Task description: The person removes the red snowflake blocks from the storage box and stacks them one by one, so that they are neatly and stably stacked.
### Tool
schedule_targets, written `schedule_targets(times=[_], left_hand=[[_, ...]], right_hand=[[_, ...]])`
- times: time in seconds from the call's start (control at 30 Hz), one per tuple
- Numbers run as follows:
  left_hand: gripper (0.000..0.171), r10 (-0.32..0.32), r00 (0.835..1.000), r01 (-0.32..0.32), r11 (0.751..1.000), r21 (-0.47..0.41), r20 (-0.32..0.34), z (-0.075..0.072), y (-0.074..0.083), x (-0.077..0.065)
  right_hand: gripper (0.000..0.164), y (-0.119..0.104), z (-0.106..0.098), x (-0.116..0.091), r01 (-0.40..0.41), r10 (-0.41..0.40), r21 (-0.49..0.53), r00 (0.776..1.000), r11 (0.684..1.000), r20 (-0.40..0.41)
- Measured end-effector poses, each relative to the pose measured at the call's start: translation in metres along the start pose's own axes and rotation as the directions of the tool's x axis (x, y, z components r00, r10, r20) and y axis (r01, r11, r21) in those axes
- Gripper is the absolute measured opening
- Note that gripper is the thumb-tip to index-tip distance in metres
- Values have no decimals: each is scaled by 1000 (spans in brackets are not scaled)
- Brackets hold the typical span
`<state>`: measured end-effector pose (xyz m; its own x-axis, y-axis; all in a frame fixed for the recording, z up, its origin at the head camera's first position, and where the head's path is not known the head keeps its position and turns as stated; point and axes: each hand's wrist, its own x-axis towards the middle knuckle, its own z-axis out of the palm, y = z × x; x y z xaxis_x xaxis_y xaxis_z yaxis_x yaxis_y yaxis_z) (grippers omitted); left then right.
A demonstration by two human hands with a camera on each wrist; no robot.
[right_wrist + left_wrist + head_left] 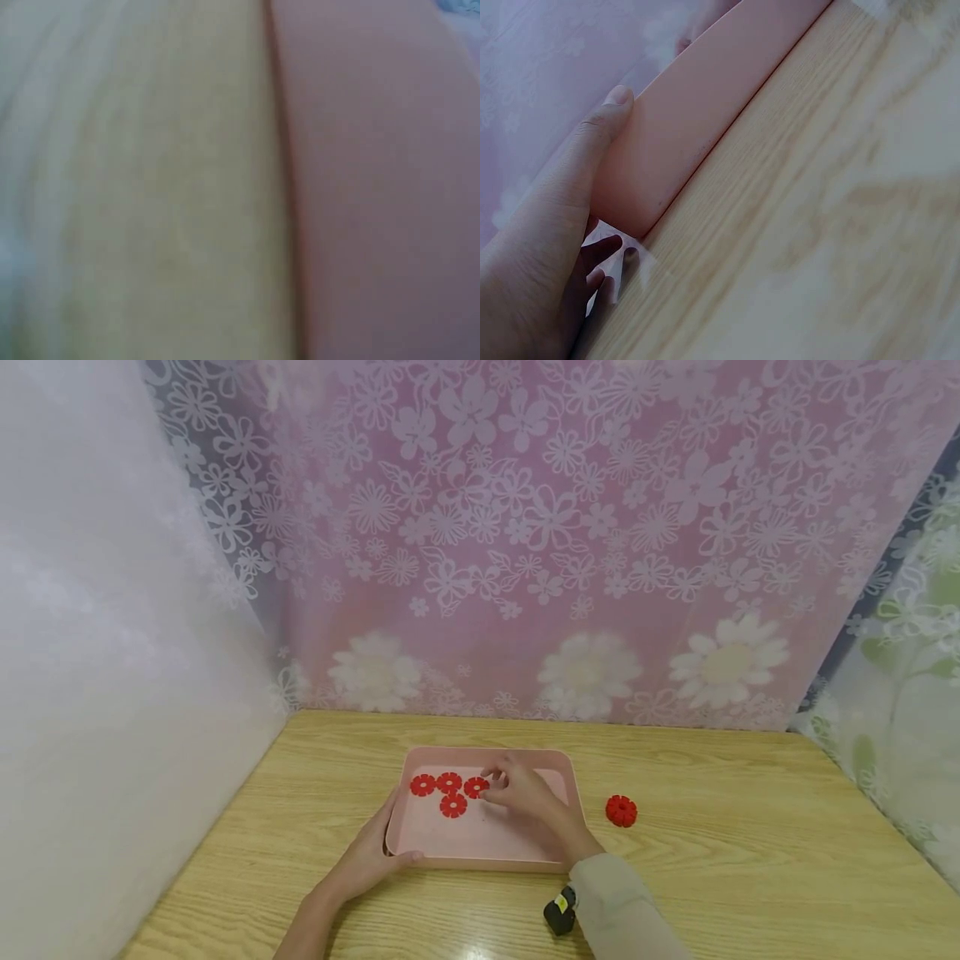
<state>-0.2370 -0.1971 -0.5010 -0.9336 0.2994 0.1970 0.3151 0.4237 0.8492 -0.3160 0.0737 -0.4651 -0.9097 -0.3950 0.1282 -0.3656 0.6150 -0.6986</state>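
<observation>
A pink tray point(491, 858) lies on the wooden table point(720, 877), with several red flower-shaped discs point(453, 805) lying flat in its far left part. My right hand point(491, 785) reaches into the tray, and its thumb and fingertips pinch the rightmost disc point(476, 787). My left hand point(390, 843) grips the tray's near left corner. In the left wrist view the left hand point(592, 187) has its thumb along the tray wall point(705, 112) and its fingers curled round the corner. The right wrist view is blurred and shows only the wood and the tray point(382, 187).
A small stack of red discs point(621, 810) stands on the table just right of the tray. Flowered curtains close in the back and right, and a white curtain point(112, 693) closes the left. A black wrist camera point(558, 914) sits at my right sleeve.
</observation>
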Motion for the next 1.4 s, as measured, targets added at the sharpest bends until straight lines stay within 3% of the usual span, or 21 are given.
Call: schedule_targets(times=[0.13, 0.33, 0.6, 0.93, 1.4], left_hand=[[103, 17, 1000, -17, 1000, -9, 0, 1, 2, 1], [103, 9, 1000, -9, 1000, 7, -3, 1, -1, 2], [103, -8, 1000, 8, 1000, 8, -9, 0, -3, 0], [103, -3, 1000, 3, 1000, 4, -8, 1, -2, 1], [103, 6, 1000, -6, 1000, -3, 0, 1, -1, 1]], right_hand=[[26, 7, 6, 0, -62, 60, -36, 997, 997, -44], [29, 11, 14, 0, -90, 86, -49, 992, 995, -93], [32, 13, 22, 3, -90, 72, -145, 990, 985, -124], [29, 13, 23, 4, -67, 36, -195, 987, 978, -158], [31, 11, 16, 1, -85, 61, -140, 983, 987, -171]])
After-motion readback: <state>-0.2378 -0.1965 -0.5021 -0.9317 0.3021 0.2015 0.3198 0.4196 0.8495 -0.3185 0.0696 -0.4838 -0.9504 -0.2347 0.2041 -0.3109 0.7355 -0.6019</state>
